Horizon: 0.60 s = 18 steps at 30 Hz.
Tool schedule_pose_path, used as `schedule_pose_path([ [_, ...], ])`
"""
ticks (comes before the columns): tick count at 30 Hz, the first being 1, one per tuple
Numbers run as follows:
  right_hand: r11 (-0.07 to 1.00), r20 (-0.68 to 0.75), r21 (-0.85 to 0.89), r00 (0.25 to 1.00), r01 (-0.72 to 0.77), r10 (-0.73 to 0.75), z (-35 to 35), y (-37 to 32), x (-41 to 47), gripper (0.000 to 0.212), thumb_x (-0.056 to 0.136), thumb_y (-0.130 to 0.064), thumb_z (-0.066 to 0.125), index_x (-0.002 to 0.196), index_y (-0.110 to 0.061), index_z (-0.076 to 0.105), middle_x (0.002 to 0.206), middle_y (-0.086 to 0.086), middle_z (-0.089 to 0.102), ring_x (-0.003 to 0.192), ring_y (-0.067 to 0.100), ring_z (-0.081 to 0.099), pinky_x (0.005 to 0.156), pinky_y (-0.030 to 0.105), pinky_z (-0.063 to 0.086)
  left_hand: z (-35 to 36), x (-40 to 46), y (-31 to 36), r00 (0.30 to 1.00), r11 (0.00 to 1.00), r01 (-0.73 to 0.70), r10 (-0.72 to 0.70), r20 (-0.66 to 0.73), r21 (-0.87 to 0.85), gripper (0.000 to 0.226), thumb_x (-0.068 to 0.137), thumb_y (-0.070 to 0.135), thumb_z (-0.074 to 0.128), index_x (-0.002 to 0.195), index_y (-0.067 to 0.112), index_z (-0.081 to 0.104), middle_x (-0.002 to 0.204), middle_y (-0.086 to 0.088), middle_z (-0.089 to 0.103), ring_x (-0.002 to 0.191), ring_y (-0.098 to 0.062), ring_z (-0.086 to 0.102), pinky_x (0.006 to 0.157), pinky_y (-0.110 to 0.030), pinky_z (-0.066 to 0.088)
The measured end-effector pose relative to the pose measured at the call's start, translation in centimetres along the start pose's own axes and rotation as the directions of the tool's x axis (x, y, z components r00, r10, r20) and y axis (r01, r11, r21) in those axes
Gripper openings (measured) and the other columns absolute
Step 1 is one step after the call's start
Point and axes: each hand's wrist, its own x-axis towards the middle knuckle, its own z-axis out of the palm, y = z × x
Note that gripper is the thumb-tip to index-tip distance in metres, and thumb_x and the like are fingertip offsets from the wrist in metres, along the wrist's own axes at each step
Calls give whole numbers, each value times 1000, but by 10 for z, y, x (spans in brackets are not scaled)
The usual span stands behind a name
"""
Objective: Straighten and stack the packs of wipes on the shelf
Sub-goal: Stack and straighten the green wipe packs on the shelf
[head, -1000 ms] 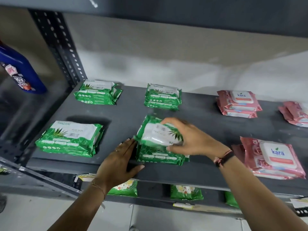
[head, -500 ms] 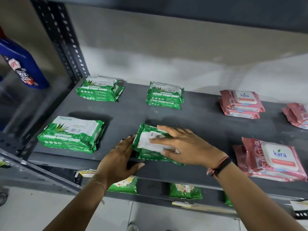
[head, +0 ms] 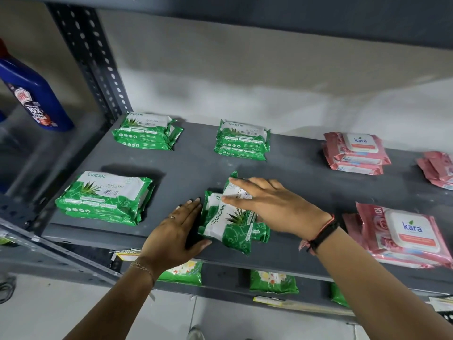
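Green Origami wipes packs lie in stacks on the grey shelf (head: 191, 168): back left (head: 144, 131), back middle (head: 241, 141), front left (head: 105, 197). A skewed green stack (head: 228, 227) sits near the front edge, its top pack turned lengthwise. My right hand (head: 272, 204) rests flat on that stack with fingers spread across the packs. My left hand (head: 176, 229) lies flat against the stack's left side, fingers apart. Pink Kara packs sit stacked at back right (head: 355, 153) and front right (head: 404, 234).
A blue bottle (head: 34, 96) stands on the neighbouring shelf at left, beyond a perforated grey upright (head: 90, 60). More pink packs (head: 438, 170) lie at the far right edge. Green packs (head: 272, 282) sit on the lower shelf. An upper shelf hangs overhead.
My right hand laid the pack it held down on the front middle stack and now presses on it; the top pack has turned lengthwise. My left hand stayed beside the stack.
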Motion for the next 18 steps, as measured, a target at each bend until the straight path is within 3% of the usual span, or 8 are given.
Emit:
schedule_pose_path([
  [4,999,-66,-2,997,-42,41,4,2,3,71,82,-24,61,140,-34,20,149,3,25,134,25,20,109,39,19,2,0,-2,1000,1000,-3,3,-4,-14,84,86,67,31,129,-3,44,136,-16,44,122,-26,39,98,-31,30],
  [6,993,-113,-14,987,-114,112,5,-2,3,72,78,-47,61,138,-29,25,134,7,38,126,26,30,104,39,23,1,-1,-2,1000,1000,-3,3,-9,-1,83,87,67,28,128,-3,46,132,-18,47,120,-28,42,94,-37,36],
  [9,975,-137,-39,968,-217,210,7,-7,2,82,71,-67,54,136,-22,30,125,9,43,118,27,36,101,40,27,-1,0,1,1000,999,-4,5,-19,35,82,88,66,26,126,-4,47,130,-18,49,118,-26,41,93,-36,36],
  [14,983,-45,77,984,-167,171,9,-2,0,93,73,-54,62,143,-24,8,149,8,26,135,27,27,113,43,20,-3,0,3,1000,999,-12,12,-15,36,80,89,64,27,128,-4,44,129,-18,49,118,-25,39,96,-31,31],
  [18,984,-57,92,986,-153,158,13,-1,1,87,77,-49,61,143,-24,11,144,5,37,131,26,36,110,44,27,-5,0,3,1000,1000,-14,14,12,9,79,89,64,28,129,-3,43,130,-19,49,118,-26,38,98,-27,24],
])
